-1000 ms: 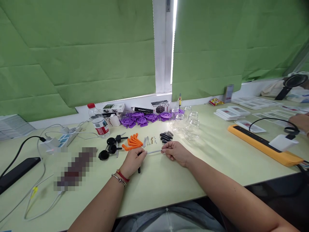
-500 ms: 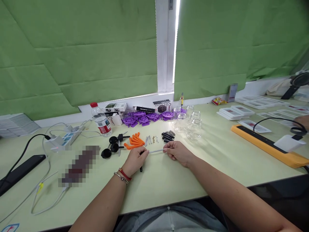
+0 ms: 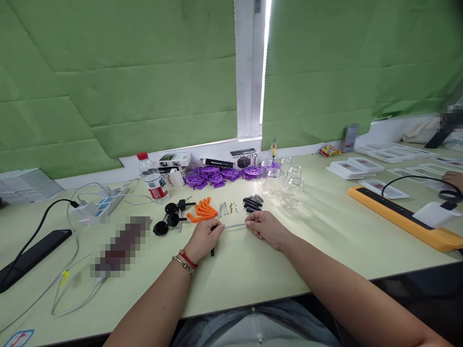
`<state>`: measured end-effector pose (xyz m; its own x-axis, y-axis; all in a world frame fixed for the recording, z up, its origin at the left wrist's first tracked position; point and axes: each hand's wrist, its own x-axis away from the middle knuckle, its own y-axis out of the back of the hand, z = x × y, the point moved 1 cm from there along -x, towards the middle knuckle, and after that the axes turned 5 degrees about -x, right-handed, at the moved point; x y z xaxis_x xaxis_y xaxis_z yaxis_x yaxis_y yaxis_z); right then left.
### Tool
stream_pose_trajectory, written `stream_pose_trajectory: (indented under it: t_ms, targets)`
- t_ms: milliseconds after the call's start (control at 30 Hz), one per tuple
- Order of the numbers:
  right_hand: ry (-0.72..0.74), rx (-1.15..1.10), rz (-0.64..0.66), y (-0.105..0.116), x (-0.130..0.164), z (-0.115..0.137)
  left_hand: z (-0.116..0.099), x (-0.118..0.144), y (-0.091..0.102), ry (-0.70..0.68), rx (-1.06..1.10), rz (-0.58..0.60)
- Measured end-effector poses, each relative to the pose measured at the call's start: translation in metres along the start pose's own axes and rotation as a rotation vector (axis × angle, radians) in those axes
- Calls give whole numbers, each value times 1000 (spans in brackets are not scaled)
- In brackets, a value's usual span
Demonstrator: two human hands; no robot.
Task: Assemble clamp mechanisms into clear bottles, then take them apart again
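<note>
A thin metal rod (image 3: 235, 226) spans the gap between my two hands, just above the table. My left hand (image 3: 207, 237) is closed round a black part (image 3: 212, 251) at the rod's left end; most of that part is hidden by the fingers. With thumb and fingertips, my right hand (image 3: 264, 224) pinches the rod's right end. Beyond my hands lie orange handles (image 3: 204, 210), loose metal rods (image 3: 223, 209), small brass pieces (image 3: 231, 207) and black cylindrical pieces (image 3: 252, 203). Black round parts with rods (image 3: 170, 220) rest to the left.
Purple plastic parts (image 3: 216, 180) and boxes (image 3: 244, 159) line the back. Several clear glass jars (image 3: 291, 190) stand right of centre, a bottle (image 3: 154, 183) to the left. A yellow power strip (image 3: 398, 219) lies right; cables and a black device (image 3: 34, 258) lie left. Another person's hand (image 3: 454, 179) shows far right.
The view has shifted very slightly. Both hands keep the same hold on the black part and the rod, with no other clear movement.
</note>
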<state>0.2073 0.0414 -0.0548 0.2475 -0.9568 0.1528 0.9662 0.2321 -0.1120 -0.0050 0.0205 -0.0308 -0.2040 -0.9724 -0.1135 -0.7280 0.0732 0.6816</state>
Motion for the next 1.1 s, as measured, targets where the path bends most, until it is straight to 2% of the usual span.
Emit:
stream_pose_trajectory:
  t_ms: [367,833,1100]
  targets:
    - [-1,44,8,-3,2,3,-1,1,0,-16,-1,-13]
    - [48,220,6,0,-2,-6,0,0,0,-19,-24,-3]
    - [69,240,20,-2,-3,-8,0,0,0,-22,-34,-11]
